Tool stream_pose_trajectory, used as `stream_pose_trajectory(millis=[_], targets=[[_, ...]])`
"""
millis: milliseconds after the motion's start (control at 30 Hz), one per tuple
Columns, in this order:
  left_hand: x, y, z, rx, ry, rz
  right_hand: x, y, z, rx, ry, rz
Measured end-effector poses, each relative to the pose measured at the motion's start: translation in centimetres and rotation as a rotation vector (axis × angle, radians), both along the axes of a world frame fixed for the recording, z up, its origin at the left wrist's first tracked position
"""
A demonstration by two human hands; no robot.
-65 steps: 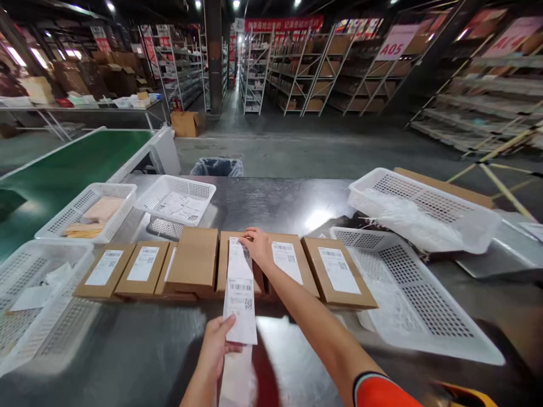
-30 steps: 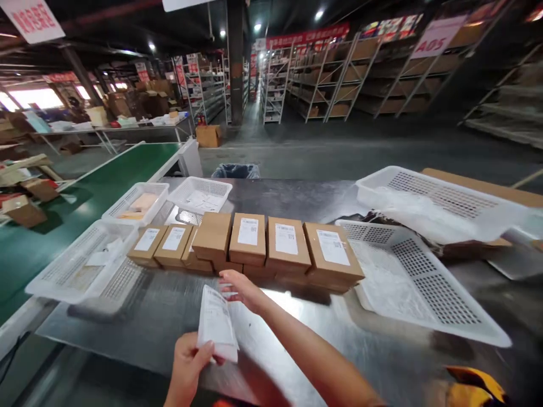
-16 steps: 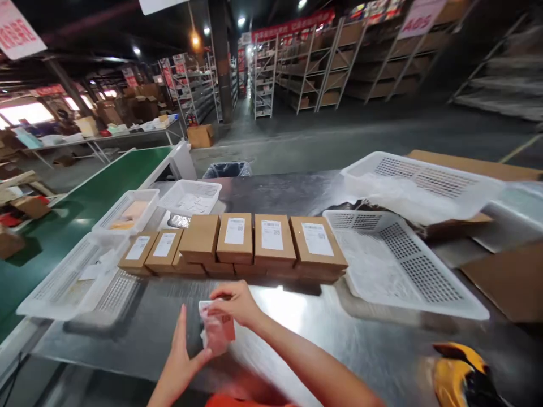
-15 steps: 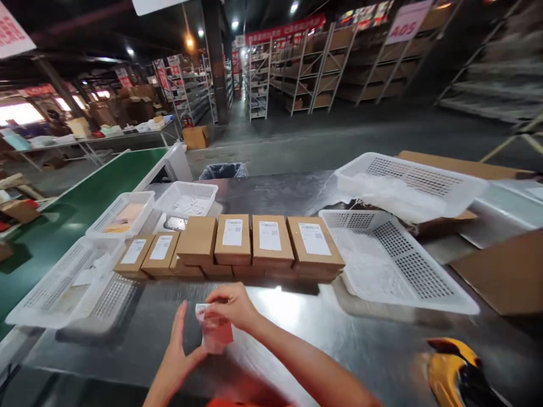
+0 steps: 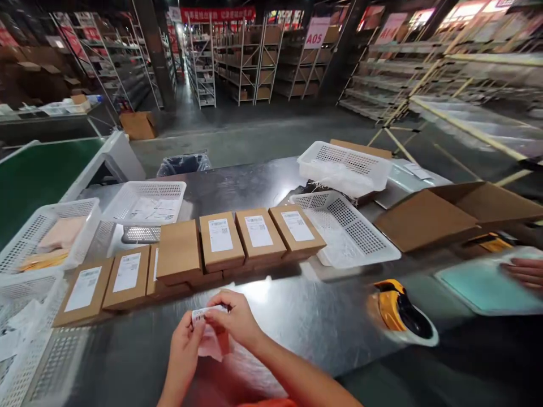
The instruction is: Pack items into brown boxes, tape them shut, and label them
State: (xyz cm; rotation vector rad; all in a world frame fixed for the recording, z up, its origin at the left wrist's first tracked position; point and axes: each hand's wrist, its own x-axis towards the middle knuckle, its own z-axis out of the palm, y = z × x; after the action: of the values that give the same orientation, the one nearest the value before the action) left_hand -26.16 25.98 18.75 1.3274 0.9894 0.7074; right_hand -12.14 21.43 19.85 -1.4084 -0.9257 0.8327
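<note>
A small pinkish packet with a white printed label point(image 5: 211, 343) is held between both hands above the metal table's front edge. My left hand point(image 5: 185, 338) pinches the label's left end between thumb and fingers. From the right, my right hand point(image 5: 235, 317) pinches the label's upper edge, fingers closed. Beyond my hands stands a row of brown cardboard boxes, several with white labels, among them a labelled box point(image 5: 220, 240) and an unlabelled-topped box point(image 5: 179, 252).
White baskets stand at the left point(image 5: 144, 202) and right point(image 5: 345, 229). A yellow-and-black tape dispenser point(image 5: 399, 311) lies at the right front. Another person's hand point(image 5: 526, 272) touches a pale green package point(image 5: 487, 282) at the far right. An open carton point(image 5: 428, 219) sits behind it.
The view has turned to the right. My left hand, open before, has closed on the packet's label. Another person's hand and the green package have come into view.
</note>
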Motion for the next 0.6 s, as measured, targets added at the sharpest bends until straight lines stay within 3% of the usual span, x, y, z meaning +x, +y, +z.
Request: stream_pose_trajectory(millis=[133,333,600], targets=[[1.4,-0.5,-1.4,-0.054,0.065,0.053,1.0,-0.3,-1.0,0.044,-0.013,-0.052],[3.0,-1.8,-2.6,-0.255,0.01,0.142,3.1,0.1,-1.4,0.092,0.026,-0.089],[3.3,-2.8,-4.3,-0.343,-0.045,0.186,3.9,0.3,-2.3,0.052,-0.03,0.026]])
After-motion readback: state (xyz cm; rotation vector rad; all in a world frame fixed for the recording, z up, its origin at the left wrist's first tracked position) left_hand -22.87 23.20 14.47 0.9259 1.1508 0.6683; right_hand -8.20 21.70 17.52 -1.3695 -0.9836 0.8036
